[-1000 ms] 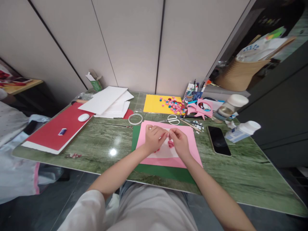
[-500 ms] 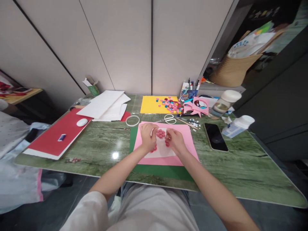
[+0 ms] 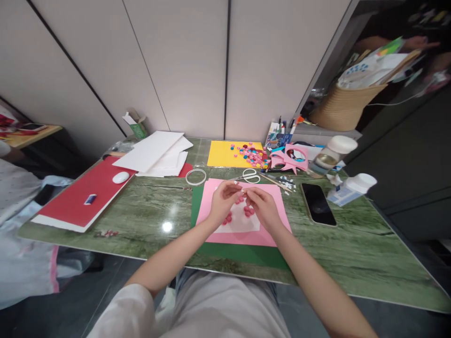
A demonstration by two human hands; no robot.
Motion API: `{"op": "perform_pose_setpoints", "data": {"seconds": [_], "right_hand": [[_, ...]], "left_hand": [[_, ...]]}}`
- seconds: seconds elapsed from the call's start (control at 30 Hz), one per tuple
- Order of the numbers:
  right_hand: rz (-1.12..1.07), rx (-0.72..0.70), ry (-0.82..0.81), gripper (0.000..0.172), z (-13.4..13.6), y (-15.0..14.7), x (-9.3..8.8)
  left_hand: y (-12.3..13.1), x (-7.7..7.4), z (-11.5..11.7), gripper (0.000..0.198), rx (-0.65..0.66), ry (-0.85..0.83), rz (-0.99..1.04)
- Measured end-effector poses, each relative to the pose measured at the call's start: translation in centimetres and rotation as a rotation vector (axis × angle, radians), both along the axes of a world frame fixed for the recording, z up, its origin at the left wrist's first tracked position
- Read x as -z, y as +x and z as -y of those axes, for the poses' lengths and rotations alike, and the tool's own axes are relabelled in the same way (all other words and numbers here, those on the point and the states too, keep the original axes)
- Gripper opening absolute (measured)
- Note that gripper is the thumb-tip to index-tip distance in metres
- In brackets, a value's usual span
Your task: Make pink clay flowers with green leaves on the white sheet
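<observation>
Pink pieces (image 3: pixel 249 211) sit clustered on the white sheet (image 3: pixel 241 224), near my left hand (image 3: pixel 222 202) and right hand (image 3: pixel 263 205); on my feed both hands' fingers curl, tips close together, but I can't tell whether they're closed or grip anything.

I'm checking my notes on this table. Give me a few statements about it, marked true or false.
1. The left hand and right hand are both over the pink sheet. True.
2. The right hand holds the scissors. False: the scissors lie beyond both hands.
3. The phone lies to the right of the pink sheet. True.
4. The white oval object lies on the yellow sheet. False: the white oval object lies on the red sheet.
</observation>
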State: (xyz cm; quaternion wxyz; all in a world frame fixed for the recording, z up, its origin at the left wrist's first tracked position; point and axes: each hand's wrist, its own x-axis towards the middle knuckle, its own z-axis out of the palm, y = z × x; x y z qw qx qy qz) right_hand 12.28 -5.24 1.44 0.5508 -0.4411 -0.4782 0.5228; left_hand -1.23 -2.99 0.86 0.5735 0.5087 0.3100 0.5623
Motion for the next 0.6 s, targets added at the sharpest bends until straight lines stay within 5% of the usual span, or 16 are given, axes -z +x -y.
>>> {"op": "perform_pose_setpoints", "data": {"seconds": [0.27, 0.6], "right_hand": [[0.359, 0.049, 0.272, 0.024, 0.3, 0.1, -0.1], [0.423, 0.023, 0.302, 0.031, -0.2, 0.2, 0.4]], "left_hand": [[-0.2, 0.9, -0.7, 0.035, -0.031, -0.111, 0.172], [-0.7, 0.5, -1.0, 0.039, -0.093, -0.042, 0.093]]}}
